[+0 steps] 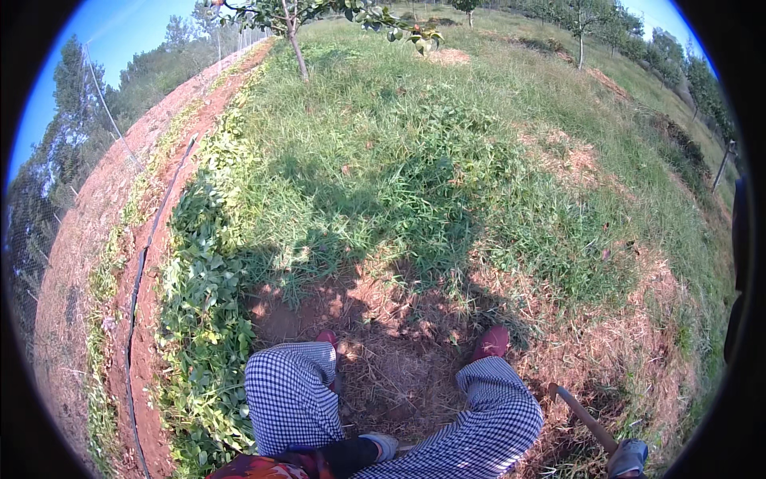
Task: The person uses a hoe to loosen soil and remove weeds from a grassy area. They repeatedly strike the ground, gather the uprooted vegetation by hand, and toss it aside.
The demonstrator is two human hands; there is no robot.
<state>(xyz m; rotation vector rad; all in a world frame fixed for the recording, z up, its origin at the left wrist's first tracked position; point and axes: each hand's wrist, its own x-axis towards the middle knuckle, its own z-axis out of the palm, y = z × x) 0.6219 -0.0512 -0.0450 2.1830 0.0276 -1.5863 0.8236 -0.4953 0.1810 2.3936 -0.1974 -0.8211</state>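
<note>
Your gloved right hand grips a wooden handle extending forward and left from it, over the ground. Your left hand is between your legs; its grip cannot be determined.

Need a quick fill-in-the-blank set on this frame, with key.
1. The wooden handle is held in the person's ____ hand.
2. The checked trousers combine dark squares with ____ ones.
3. The shoes are ____ in colour.
4. The black hose runs along the soil on the picture's ____ side.

Missing words: right; white; red; left.
</note>
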